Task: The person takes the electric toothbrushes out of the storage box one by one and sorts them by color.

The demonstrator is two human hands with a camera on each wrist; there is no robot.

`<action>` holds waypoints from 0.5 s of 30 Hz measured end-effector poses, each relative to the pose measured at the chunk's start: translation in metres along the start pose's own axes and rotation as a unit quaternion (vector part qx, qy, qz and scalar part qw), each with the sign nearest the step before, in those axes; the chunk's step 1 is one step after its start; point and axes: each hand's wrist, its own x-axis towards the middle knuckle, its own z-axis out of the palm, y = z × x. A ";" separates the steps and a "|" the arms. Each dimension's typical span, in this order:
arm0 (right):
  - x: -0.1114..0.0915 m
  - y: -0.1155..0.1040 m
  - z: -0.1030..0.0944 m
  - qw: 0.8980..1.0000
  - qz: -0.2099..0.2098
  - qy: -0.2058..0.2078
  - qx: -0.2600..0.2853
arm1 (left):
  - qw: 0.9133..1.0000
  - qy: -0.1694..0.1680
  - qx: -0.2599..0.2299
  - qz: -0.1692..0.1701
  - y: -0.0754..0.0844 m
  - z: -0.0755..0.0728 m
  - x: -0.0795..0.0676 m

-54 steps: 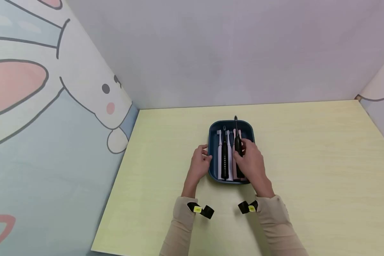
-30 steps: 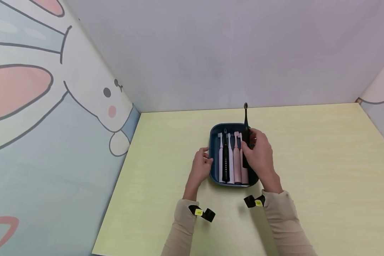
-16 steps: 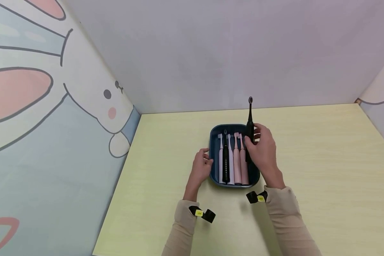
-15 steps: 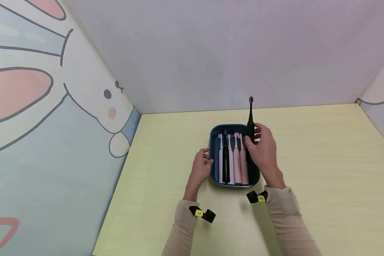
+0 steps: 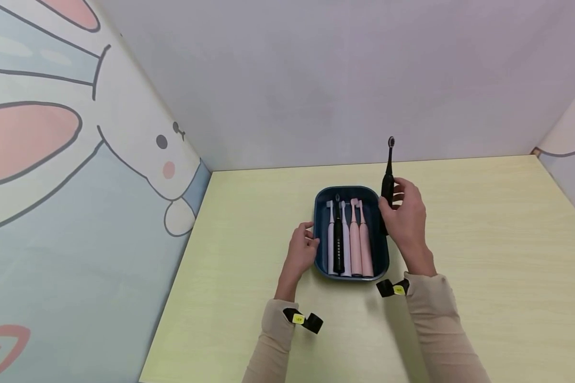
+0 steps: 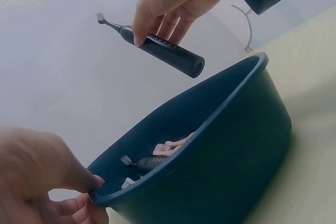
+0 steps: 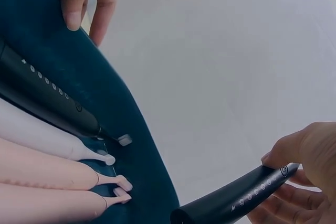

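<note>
My right hand [image 5: 404,215] pinches a black electric toothbrush [image 5: 387,186] between thumb and fingers, its head pointing up and away. In the left wrist view this toothbrush [image 6: 170,56] hangs above the far rim of a dark blue plastic bin [image 6: 236,135]. My left hand [image 5: 301,247] grips the bin's left rim, thumb inside and fingers outside. Inside the bin lie a second black toothbrush [image 5: 338,239], two pale lilac ones and two pink toothbrushes [image 5: 355,244], side by side with heads toward the far end. The right wrist view shows a row of buttons on the held toothbrush [image 7: 236,198].
The bin stands on a light wood-grain table [image 5: 484,239]. Behind the table rises a plain pale wall [image 5: 345,80]. A wall with a cartoon rabbit [image 5: 139,138] borders the left side.
My right hand has lifted the black toothbrush out from among the others, moving it up and right to the bin's right edge. The left hand has stayed on the rim.
</note>
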 end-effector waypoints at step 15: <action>0.011 0.019 -0.009 0.999 0.010 0.040 0.008 | 1.000 0.001 0.001 0.002 0.000 0.000 0.000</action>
